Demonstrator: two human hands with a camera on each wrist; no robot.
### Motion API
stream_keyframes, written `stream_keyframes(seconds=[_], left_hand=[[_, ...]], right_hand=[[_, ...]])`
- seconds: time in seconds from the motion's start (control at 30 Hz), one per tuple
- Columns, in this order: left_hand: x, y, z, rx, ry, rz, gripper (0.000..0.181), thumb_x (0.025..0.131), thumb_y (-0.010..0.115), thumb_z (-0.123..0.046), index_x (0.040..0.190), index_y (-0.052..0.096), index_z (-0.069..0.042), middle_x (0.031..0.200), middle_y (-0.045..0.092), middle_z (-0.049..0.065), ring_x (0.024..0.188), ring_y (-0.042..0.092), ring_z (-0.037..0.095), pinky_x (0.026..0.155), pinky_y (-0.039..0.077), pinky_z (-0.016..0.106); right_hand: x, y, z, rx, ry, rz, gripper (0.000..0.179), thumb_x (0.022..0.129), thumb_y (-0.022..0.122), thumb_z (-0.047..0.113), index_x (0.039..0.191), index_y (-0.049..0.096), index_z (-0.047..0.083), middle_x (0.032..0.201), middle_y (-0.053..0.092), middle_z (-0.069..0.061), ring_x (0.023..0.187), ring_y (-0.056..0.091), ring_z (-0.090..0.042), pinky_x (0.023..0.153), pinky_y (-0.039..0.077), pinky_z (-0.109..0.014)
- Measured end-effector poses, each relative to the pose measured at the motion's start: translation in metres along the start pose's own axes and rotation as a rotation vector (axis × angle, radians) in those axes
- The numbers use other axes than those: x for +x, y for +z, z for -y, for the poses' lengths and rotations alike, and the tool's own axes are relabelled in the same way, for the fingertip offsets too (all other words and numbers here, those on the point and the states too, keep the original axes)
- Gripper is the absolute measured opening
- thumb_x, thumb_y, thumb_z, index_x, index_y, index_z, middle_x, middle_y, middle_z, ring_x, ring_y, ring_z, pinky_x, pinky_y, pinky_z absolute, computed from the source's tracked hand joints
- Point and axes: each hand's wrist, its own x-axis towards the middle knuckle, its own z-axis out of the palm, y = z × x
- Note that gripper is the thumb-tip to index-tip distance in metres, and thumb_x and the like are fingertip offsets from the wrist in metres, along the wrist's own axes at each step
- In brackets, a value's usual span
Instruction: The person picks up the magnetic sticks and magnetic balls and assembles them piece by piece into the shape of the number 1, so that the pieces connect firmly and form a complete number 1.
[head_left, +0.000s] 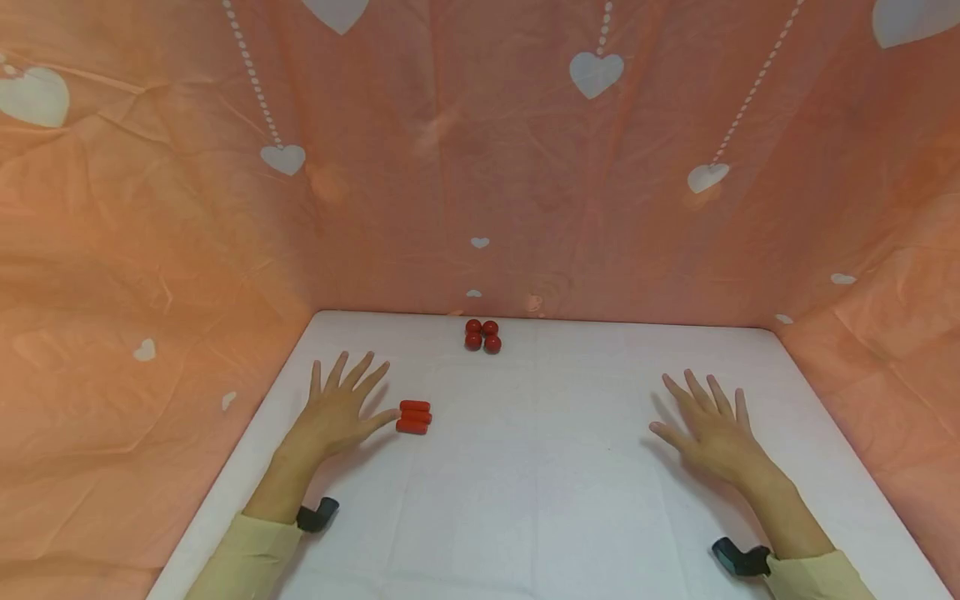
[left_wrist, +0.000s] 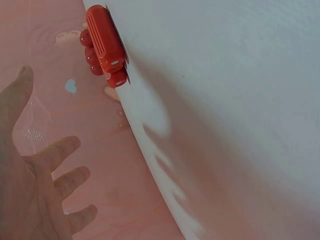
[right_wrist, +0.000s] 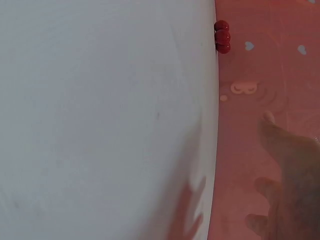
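Note:
My left hand (head_left: 337,417) hovers over the left part of the white table, fingers spread and straight, holding nothing. Just right of its thumb in the head view lie three short red cylinders (head_left: 415,417), side by side. The left wrist view shows grooves along one cylinder (left_wrist: 104,37) and a gap between it and the hand (left_wrist: 30,195). Several shiny red balls (head_left: 473,342) sit in a tight cluster near the table's far edge. Over the right part of the table, my right hand (head_left: 712,437) is also spread, with no object in its grasp.
The white table (head_left: 540,467) has a far edge that meets an orange cloth backdrop (head_left: 480,167) printed with pale hearts. More of this cloth hangs along the left and right sides. A dark device (head_left: 318,515) is worn at the left wrist, another (head_left: 741,557) at the right.

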Motion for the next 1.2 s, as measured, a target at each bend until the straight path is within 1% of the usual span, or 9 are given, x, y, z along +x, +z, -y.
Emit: stream_keyframes(seconds=[0.23,0.43,0.6,0.73,0.97,1.2], left_hand=[[0.003,0.001,-0.001,-0.012,0.005,0.008,0.084,0.099,0.061,-0.063,0.166,0.041,-0.016,0.174,0.029,0.020,0.160,0.013,0.055,0.121,-0.005,0.078],[0.007,0.005,0.001,0.007,0.015,0.019,0.084,0.099,0.060,-0.064,0.166,0.040,-0.017,0.174,0.029,0.018,0.160,0.015,0.054,0.121,-0.001,0.079],[0.011,0.008,0.001,0.003,0.028,0.042,0.083,0.100,0.059,-0.063,0.167,0.039,-0.017,0.175,0.028,0.018,0.160,0.015,0.052,0.122,-0.001,0.079],[0.014,0.009,0.001,-0.005,0.043,0.043,0.082,0.101,0.060,-0.062,0.166,0.042,-0.016,0.174,0.030,0.019,0.160,0.018,0.052,0.121,0.003,0.080],[0.018,0.012,0.003,-0.001,0.061,0.078,0.082,0.101,0.061,-0.060,0.167,0.039,-0.017,0.175,0.028,0.018,0.161,0.018,0.050,0.122,0.002,0.079],[0.025,0.013,0.005,-0.060,0.096,0.109,0.079,0.103,0.061,-0.057,0.167,0.039,-0.016,0.175,0.027,0.019,0.161,0.018,0.050,0.122,0.000,0.078]], right_hand=[[0.002,0.002,-0.001,0.008,0.004,0.001,0.087,0.104,0.060,0.059,0.171,0.025,0.015,0.174,0.017,-0.031,0.158,0.007,-0.061,0.120,-0.018,-0.075],[0.010,0.004,0.005,0.021,-0.023,0.006,0.087,0.104,0.060,0.058,0.171,0.025,0.014,0.174,0.016,-0.031,0.158,0.007,-0.060,0.120,-0.016,-0.075],[0.020,0.008,0.011,0.039,-0.043,0.014,0.087,0.105,0.060,0.058,0.171,0.025,0.015,0.174,0.015,-0.030,0.159,0.007,-0.059,0.121,-0.015,-0.074],[0.029,0.011,0.017,0.045,-0.055,0.018,0.086,0.104,0.061,0.058,0.171,0.027,0.016,0.174,0.017,-0.030,0.159,0.008,-0.058,0.122,-0.013,-0.074],[0.045,0.018,0.028,0.052,-0.074,0.028,0.086,0.104,0.062,0.059,0.170,0.029,0.016,0.175,0.018,-0.029,0.159,0.008,-0.057,0.122,-0.008,-0.076],[0.063,0.026,0.037,0.048,-0.105,0.036,0.086,0.104,0.060,0.062,0.170,0.029,0.017,0.175,0.017,-0.027,0.160,0.008,-0.056,0.122,-0.007,-0.076]])
